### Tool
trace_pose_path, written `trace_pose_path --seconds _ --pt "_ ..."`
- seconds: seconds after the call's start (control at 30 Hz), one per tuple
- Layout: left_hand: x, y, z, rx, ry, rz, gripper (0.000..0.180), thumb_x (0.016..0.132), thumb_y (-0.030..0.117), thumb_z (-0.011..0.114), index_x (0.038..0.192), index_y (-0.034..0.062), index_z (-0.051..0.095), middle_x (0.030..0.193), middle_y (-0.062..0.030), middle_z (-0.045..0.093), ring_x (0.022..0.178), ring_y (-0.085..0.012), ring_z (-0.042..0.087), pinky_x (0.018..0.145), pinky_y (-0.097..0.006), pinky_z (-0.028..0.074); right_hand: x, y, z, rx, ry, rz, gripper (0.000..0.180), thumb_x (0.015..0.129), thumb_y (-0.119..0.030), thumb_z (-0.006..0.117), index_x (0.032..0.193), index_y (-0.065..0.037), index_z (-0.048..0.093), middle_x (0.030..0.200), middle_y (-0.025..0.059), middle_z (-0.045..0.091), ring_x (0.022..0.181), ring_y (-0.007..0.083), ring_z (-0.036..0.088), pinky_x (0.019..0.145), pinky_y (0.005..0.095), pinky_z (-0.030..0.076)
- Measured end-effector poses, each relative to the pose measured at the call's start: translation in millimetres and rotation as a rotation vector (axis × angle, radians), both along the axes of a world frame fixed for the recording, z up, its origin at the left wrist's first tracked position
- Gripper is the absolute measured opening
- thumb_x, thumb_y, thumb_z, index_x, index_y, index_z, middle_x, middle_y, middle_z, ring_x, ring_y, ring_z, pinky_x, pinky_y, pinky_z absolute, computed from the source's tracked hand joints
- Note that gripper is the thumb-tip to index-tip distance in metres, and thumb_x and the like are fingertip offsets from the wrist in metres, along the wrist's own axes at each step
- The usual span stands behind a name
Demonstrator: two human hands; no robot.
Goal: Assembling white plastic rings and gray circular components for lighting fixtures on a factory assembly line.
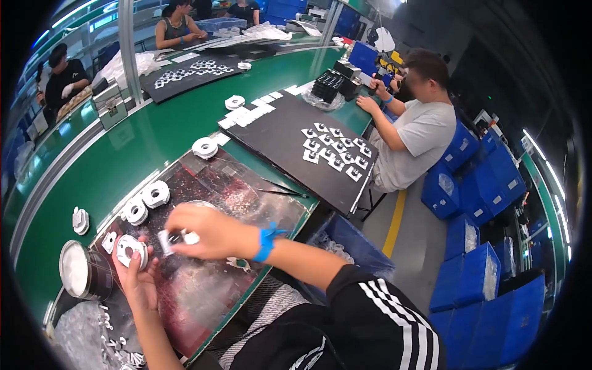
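Observation:
My left hand [137,277] holds a round white plastic part [131,248] with a centre hole, just above a dark work mat [203,290]. My right hand [206,230], with a blue wristband [266,242] on its wrist, reaches across from the right and pinches a small white piece [166,242] right beside that round part. Two more round white parts [154,194] [134,211] lie on the mat's far left edge.
A round tin of white material [83,269] stands left of my hands. The green conveyor table [123,148] carries more white parts [205,147] and black mats [308,148]. A seated person [410,126] works to the right; blue bins [487,277] are stacked on the floor.

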State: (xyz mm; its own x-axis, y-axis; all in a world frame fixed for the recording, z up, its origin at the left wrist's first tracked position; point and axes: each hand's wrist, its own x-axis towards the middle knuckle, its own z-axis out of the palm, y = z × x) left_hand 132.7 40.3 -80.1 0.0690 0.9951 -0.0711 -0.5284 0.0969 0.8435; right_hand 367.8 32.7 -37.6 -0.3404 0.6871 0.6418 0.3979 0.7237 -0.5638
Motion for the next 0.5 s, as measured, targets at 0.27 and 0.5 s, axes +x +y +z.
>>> trace_pose_path --seconds 0.27,0.5 --pt "-32 12 -18 0.160 0.038 0.326 0.073 0.076 -0.013 0.068 0.137 0.0134 0.039 0.126 -0.0089 0.052 0.109 -0.0221 0.058 0.088 -0.033 0.053 -86 57 -17 0.071 -0.034 0.274 0.040 0.075 -0.012 0.073 0.112 -0.002 0.062 0.101 0.0163 0.064 0.095 0.0349 0.062 0.083 0.0412 0.052" --pt "-15 9 -12 0.132 -0.119 0.282 0.074 0.068 -0.017 0.072 0.130 0.0085 0.039 0.116 -0.0118 0.057 0.105 -0.0247 0.062 0.088 -0.036 0.055 -83 38 -17 0.012 -0.021 0.137 0.041 0.070 -0.012 0.081 0.107 -0.002 0.065 0.102 0.0143 0.065 0.098 0.0303 0.062 0.084 0.0385 0.050"
